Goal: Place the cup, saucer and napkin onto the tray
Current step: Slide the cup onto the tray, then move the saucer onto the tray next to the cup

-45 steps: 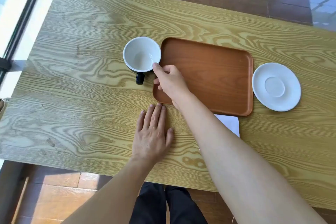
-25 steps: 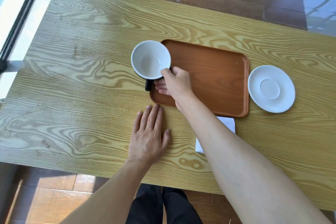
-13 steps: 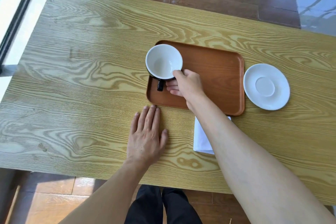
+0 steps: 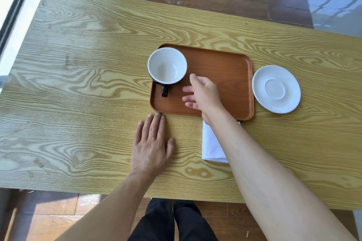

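standing upright on the left end of the brown tray (image 4: 225, 68), the cup (image 4: 167, 65) shows its white inside and a dark handle pointing toward the person. the right hand (image 4: 202, 95) hovers just beside it, grip wide and empty. the left hand (image 4: 151, 146) lies flat on the table (image 4: 78, 84), fingers spread. the saucer (image 4: 276, 89) sits right of the tray; the napkin (image 4: 211, 145) lies near its front edge, partly under the right forearm.

Left hand (image 4: 151, 146) flat, palm down, fingers together. Right hand (image 4: 203, 96) raised, fingers loosely spread, holding nothing, forearm extended.
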